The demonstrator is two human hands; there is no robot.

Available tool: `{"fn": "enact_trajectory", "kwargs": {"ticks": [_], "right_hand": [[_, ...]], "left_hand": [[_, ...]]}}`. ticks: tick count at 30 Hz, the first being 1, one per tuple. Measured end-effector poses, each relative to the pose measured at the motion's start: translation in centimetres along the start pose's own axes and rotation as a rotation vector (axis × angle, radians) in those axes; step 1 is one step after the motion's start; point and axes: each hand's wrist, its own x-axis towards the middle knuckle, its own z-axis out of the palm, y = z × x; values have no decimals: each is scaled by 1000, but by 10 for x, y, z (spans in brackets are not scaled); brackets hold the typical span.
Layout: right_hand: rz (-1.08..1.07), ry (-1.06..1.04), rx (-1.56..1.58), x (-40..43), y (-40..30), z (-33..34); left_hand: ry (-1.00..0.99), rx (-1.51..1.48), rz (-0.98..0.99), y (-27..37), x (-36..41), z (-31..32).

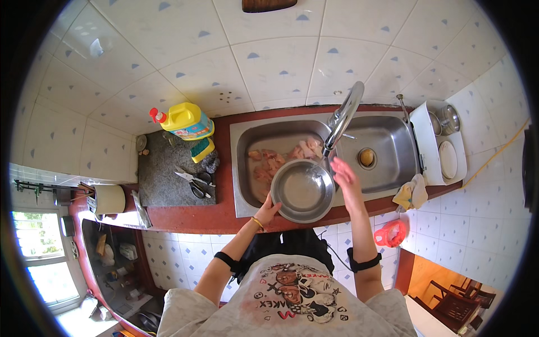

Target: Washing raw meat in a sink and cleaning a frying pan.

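Note:
A round stainless steel basin [283,208] with water in it sits over the front right part of the left sink bowl [244,168]. My left hand [268,211] grips its left rim, thumb on the edge. Beside the basin's right rim, my right hand [346,173] is raised with fingers apart and holds nothing. Just above its fingertips is the spout of the chrome faucet [346,116], from which water runs into the basin. Pieces of raw meat [273,160], apparently chicken, lie in the left sink bowl behind and left of the basin, partly hidden by it.
Left on a grey stone slab [156,177] are kitchen scissors [194,181], a sponge [202,150] and a yellow detergent bottle [185,120]. The right sink bowl [387,135] has a drain. A white dish rack [461,156] and a cloth [414,191] are at right.

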Motion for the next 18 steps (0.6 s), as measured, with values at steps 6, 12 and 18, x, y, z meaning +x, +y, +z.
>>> {"fn": "enact_trajectory", "kwargs": {"ticks": [6, 12, 18], "right_hand": [[-88, 154, -718, -41, 111, -30], [153, 227, -654, -54, 123, -21], [42, 272, -663, -57, 132, -19]], "left_hand": [[-17, 72, 33, 3, 3, 2], [-23, 121, 55, 2, 4, 2], [-21, 140, 46, 8, 2, 5]]}}
